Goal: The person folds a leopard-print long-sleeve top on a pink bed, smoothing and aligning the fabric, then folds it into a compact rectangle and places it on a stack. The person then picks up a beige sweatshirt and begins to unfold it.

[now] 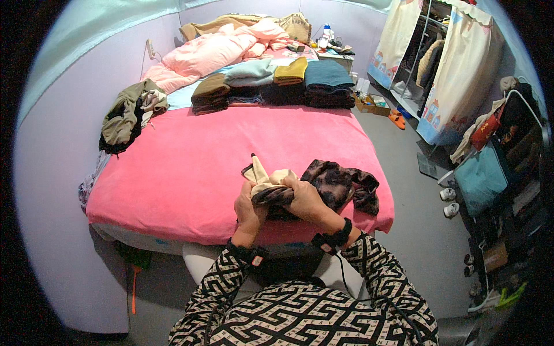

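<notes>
Both my hands grip one bunched garment (333, 184), dark brown and black in a blotchy pattern, with a cream lining (259, 171) showing at the top. My left hand (250, 212) holds its left side, where a cream corner with dark trim sticks up. With the fingers closed on the rolled edge, my right hand (307, 200) holds the right side. The rest of the cloth trails to the right over the pink blanket (207, 164) on the bed. What the fingers cover inside the folds is hidden.
Folded clothes stand in several stacks, among them a blue pile (329, 78) and a mustard piece (290, 71). An olive garment heap (125, 116) lies at the bed's left edge. Beyond is a pink quilt (212, 49). White shoes (450, 202) and a fabric wardrobe (458, 82) stand right.
</notes>
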`<action>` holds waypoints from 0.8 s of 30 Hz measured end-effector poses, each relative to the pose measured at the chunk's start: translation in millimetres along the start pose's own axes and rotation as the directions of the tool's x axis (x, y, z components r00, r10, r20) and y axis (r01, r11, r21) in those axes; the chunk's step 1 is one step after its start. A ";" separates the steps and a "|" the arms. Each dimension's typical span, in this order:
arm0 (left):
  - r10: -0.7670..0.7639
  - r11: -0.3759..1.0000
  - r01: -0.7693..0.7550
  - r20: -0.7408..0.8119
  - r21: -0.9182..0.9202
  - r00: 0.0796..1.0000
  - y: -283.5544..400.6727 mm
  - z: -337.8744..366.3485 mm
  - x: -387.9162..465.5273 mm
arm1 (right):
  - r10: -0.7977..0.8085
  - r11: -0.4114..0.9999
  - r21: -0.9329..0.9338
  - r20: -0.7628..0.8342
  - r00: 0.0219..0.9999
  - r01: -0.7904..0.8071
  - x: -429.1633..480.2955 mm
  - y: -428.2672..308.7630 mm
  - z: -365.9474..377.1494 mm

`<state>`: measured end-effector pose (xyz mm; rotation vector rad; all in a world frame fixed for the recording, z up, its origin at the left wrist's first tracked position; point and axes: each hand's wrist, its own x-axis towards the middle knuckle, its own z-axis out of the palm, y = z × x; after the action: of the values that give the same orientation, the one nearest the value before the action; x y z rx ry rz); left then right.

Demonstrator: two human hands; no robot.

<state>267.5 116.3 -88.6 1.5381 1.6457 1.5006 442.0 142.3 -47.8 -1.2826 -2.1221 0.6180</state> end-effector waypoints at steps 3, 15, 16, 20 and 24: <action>0.076 0.996 -0.075 0.018 -0.058 0.997 12.0 0.6 -10.6 | -0.082 0.995 -0.063 -0.130 0.988 0.074 2.6 -0.5 0.6; -0.053 0.990 0.056 -0.024 0.128 0.998 -19.4 4.0 0.2 | -0.126 0.920 0.382 0.097 0.987 0.080 0.4 0.8 5.9; -0.026 1.000 0.026 -0.024 -0.001 0.999 -18.8 4.6 -0.5 | -0.106 0.953 0.292 0.076 0.991 0.080 0.1 -0.1 5.0; 0.059 0.982 -0.068 -0.060 -0.176 0.996 -4.1 7.7 -11.2 | -0.035 0.998 -0.057 -0.043 0.998 0.033 2.9 -0.1 4.6; 0.103 0.967 -0.113 -0.054 -0.227 0.993 9.7 6.8 -15.4 | -0.078 0.996 -0.050 -0.141 0.987 0.071 6.8 8.5 11.8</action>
<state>281.9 103.3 -87.6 1.4980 1.3730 1.7240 436.8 151.0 -60.2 -1.2276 -2.0656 0.4359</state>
